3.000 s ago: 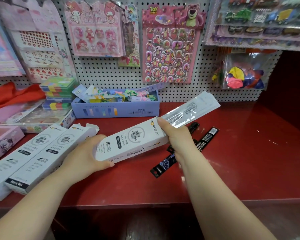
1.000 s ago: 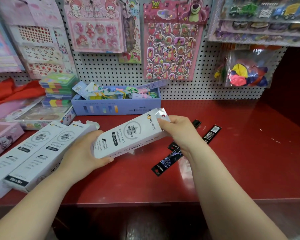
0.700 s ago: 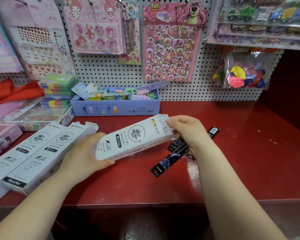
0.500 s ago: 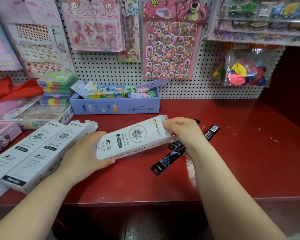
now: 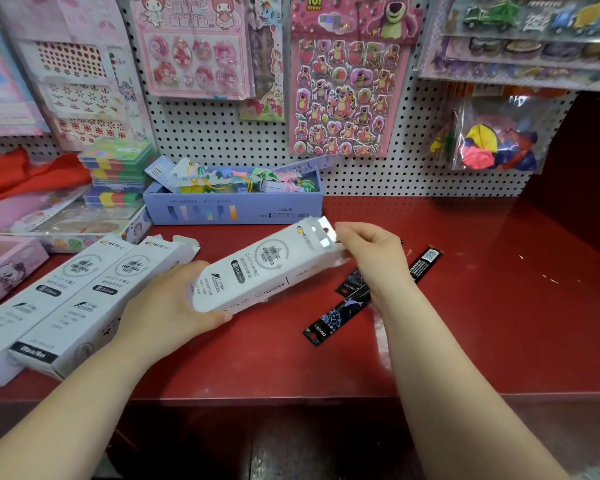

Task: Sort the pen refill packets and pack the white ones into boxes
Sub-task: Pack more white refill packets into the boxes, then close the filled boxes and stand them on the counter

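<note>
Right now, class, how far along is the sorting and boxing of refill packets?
Done, seemingly: two white boxes lie at the left, contents unseen. In hand: the left hand holds a third box; the right hand pinches at its open end, where a shiny packet tip shows. Left: closing that box. The black packets lie apart on the shelf.

Red shelf (image 5: 499,323) free at right; white boxes (image 5: 84,296) crowd left (blue tray (image 5: 232,211) blocks rear).

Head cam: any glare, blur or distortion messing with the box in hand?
Head view: glare patches on the packet end at the box mouth; box print smeared, small text unreadable; soft sheen on the red shelf; pegboard hole rows bow toward the edges.
</note>
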Motion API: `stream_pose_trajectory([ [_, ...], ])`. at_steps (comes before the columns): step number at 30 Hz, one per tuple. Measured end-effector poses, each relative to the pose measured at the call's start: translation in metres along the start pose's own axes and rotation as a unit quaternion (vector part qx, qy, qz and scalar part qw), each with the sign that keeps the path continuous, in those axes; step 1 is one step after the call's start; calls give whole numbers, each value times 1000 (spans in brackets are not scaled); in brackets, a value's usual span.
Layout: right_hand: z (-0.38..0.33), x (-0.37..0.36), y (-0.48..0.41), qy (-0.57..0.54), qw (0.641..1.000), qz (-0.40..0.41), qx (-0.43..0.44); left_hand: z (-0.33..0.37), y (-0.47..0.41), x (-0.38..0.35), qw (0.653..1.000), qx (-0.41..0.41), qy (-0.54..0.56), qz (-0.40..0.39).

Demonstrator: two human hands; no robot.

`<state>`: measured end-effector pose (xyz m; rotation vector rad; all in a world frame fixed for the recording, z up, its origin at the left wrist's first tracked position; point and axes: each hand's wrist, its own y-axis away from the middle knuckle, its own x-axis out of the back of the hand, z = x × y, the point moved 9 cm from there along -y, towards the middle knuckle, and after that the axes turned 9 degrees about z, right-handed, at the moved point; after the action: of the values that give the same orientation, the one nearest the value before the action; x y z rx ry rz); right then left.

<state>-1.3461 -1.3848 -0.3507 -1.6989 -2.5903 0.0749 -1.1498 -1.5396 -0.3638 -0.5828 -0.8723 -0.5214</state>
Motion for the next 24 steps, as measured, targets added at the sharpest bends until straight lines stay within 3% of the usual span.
stream_pose_trajectory([
  [4,-3,36,-15,131,986,78,67,-26,-5,3,997,70,-9,7],
  [7,10,72,-30,288,949,107,67,-33,-9,2,996,94,-5,2],
  [10,30,90,-35,447,892,54,34,-30,-9,-1,991,102,-81,12],
  [12,38,93,-31,499,866,11,29,-18,-4,7,986,83,-129,72],
  [15,38,89,-22,529,846,-22,62,19,11,16,979,-20,-104,174],
  [17,35,81,-14,546,832,-45,88,53,21,-2,983,-105,-83,128],
  [20,29,61,2,560,811,-95,142,85,35,-53,988,-136,-59,-37],
  [24,25,27,25,557,786,-154,221,90,32,-86,986,-147,-52,-61],
])
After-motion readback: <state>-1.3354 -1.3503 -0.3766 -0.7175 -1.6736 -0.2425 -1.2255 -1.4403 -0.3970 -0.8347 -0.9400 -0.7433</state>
